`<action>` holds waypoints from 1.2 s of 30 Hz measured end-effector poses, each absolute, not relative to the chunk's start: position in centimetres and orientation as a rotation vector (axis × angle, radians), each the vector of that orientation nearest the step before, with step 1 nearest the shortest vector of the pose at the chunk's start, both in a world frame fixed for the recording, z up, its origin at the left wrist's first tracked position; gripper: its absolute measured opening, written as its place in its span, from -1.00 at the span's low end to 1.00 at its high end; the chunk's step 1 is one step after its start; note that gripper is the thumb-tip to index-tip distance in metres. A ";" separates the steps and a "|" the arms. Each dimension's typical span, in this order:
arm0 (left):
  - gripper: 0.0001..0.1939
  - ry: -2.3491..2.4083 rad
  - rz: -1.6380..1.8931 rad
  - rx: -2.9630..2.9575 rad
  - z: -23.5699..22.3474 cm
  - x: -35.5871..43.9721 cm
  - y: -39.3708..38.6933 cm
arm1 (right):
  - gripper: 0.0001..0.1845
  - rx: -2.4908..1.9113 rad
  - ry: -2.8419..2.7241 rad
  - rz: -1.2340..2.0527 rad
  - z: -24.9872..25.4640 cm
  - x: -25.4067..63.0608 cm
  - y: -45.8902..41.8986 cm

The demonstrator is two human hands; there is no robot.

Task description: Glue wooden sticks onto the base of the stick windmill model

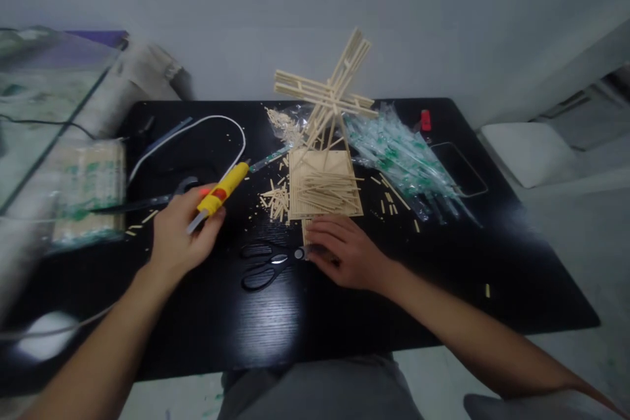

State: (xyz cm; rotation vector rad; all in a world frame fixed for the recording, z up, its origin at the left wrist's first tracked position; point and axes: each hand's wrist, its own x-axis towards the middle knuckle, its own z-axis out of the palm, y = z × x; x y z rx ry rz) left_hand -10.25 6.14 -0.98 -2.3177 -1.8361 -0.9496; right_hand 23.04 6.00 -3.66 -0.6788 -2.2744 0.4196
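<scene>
My left hand [183,231] is closed around a yellow hot glue gun [227,185], its nozzle pointing up and to the right. A model windmill made of thin wooden sticks [335,102] stands in the middle of the table, its crossed blades above a square wooden base [295,193]. Loose sticks [329,190] lie in a heap on that base. My right hand [350,251] curls over a narrow stick strip [306,231] at the base's front edge; its fingertips are partly hidden. Black-handled scissors [268,261] lie below, their blades under my right hand.
Cut stick pieces [278,200] are scattered left of the base. Clear plastic packets with green print [398,151] lie at right, near a red object [426,120]. A wrapped stick bundle [91,187] sits at left. A white cable [197,121] loops across the black table [443,289].
</scene>
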 end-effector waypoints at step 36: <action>-0.77 -1.569 -0.844 -2.627 -0.4 -6.1 5.1 | -0.81 -1.334 -1.891 0.338 -3.2 28.7 8.6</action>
